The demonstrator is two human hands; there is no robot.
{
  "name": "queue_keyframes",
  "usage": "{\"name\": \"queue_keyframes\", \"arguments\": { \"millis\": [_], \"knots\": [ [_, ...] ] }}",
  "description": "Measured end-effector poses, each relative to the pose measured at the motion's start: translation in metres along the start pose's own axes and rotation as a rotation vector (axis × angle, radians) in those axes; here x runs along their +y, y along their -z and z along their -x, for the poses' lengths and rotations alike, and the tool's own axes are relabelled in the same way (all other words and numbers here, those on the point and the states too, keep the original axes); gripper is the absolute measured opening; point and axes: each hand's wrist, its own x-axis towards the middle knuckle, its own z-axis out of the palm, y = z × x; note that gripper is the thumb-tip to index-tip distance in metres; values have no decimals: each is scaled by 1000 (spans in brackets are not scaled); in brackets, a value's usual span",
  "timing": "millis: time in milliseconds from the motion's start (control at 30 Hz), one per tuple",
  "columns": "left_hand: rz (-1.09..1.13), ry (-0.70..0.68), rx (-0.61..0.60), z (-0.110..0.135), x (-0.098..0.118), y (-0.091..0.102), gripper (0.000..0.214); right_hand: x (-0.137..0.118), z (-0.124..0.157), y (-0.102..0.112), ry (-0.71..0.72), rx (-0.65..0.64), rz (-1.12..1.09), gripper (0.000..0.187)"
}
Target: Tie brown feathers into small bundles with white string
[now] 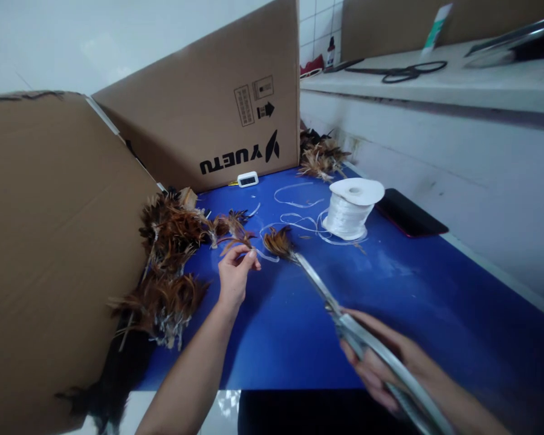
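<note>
My left hand (234,273) pinches a small brown feather (236,240) at the edge of a pile of brown feathers (170,254) on the blue table top (390,290). My right hand (385,362) grips a long silver rod (326,296) wrapped in shiny tape. The rod points up and left, and a tuft of brown feathers (278,241) is bound to its far tip. Thin white thread (294,220) trails from the tuft across the table to a white spool (351,208).
Cardboard box panels (208,103) stand at the left and back. More feathers (320,157) lie at the back. A small white device (248,179) sits by the box. A dark phone (410,214) lies right of the spool. Black scissors (408,72) rest on the raised ledge.
</note>
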Motion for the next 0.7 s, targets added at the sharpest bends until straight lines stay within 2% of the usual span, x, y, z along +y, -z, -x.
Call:
{"name": "queue_keyframes", "arguments": {
  "millis": [100, 267, 400, 700],
  "knots": [
    [-31, -48, 1, 2, 1, 0, 22, 12, -6, -25, -116, -133, -143, 60],
    [-79, -75, 4, 4, 5, -1, 19, 13, -12, -41, -123, -290, -258, 64],
    [-49, -53, 13, 6, 8, -3, 20, 11, -14, -45, -117, -273, -254, 62],
    [-32, -2, 39, 11, 16, -7, 25, 19, -26, -51, 33, -343, -214, 41]
  ]
}}
